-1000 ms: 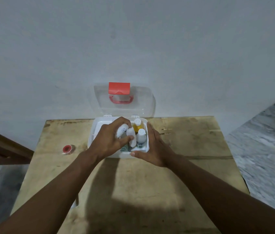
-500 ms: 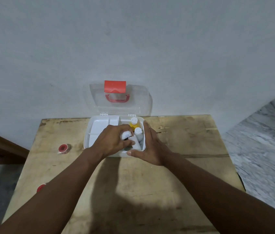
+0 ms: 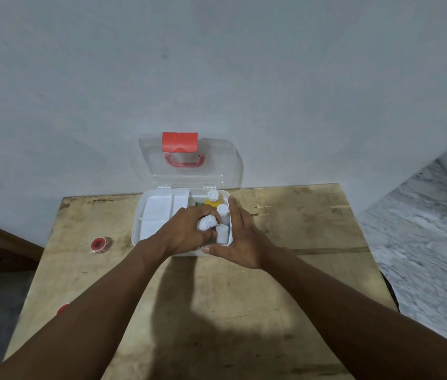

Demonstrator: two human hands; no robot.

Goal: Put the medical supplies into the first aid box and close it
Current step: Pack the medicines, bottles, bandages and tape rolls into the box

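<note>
Two hands at the box [image 3: 156, 209], the left one doing the work. The left fingers [image 3: 203, 212] curl round a small white bottle [image 3: 207, 223] with blue scribble on it, thumb underneath, a firm wrap. The left hand [image 3: 186, 231] holds it over the box's right compartment, just above the bottles already in there. It looks tipped, not upright. We can't tell its long axis exactly because the fingers cover most of it. The free slot lies below the fingers, a bit toward the right side, so we judge the coming move as a short drop, standing it beside the others. Left hand is nearer that slot.

The right fingers [image 3: 232, 212] lie straight along the box's right side, thumb at the front rim. The right hand [image 3: 240, 242] grasps nothing and just steadies the box.

Right compartment: yellow bottle [image 3: 212, 202] at the back, capped bottle [image 3: 222, 213] next, front bottle [image 3: 221, 235] nearest us, all close together. Clear lid [image 3: 216, 165] stands open against the wall [image 3: 216, 78]. Red tape roll [image 3: 99, 244] sits on the counter [image 3: 271, 297], well left of the box, not yet packed.
</note>
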